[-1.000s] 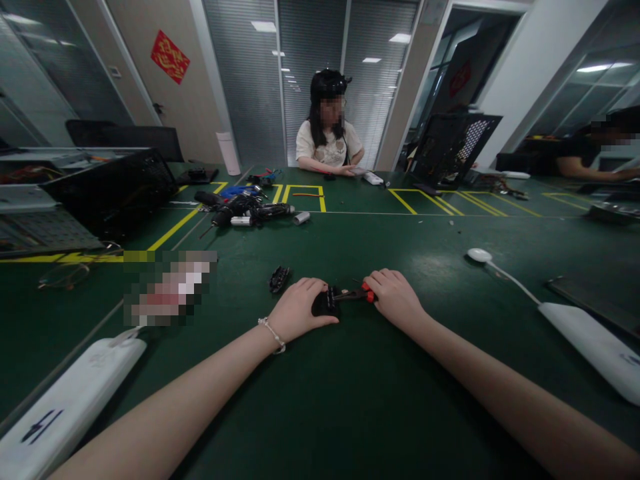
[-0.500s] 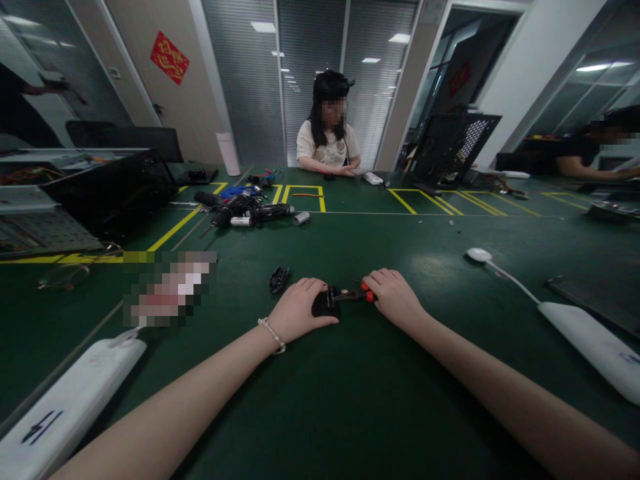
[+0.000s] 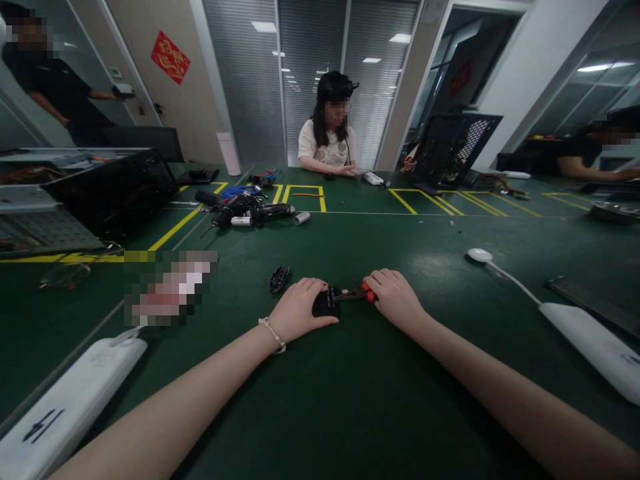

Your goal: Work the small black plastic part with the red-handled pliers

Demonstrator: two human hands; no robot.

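Observation:
On the green table (image 3: 320, 393), my left hand (image 3: 299, 310) grips a small black part (image 3: 326, 303) between thumb and fingers. My right hand (image 3: 395, 293) is closed on the red handles of pliers (image 3: 357, 294), whose dark jaws reach left to the black part's right edge. Whether the jaws are clamped on it is too small to tell. Another small black piece (image 3: 279, 279) lies just beyond my left hand, touched by neither hand.
Tools and a drill (image 3: 233, 210) lie in a heap at the back left. Black computer cases stand at left (image 3: 115, 193) and back right (image 3: 450, 150). White power packs (image 3: 75, 400) (image 3: 585, 340) flank my forearms. A person (image 3: 330, 133) sits opposite.
At the far left, a standing person has moved right and into fuller view. The seated person opposite has shifted slightly. My hands, the pliers and the black part look unmoved.

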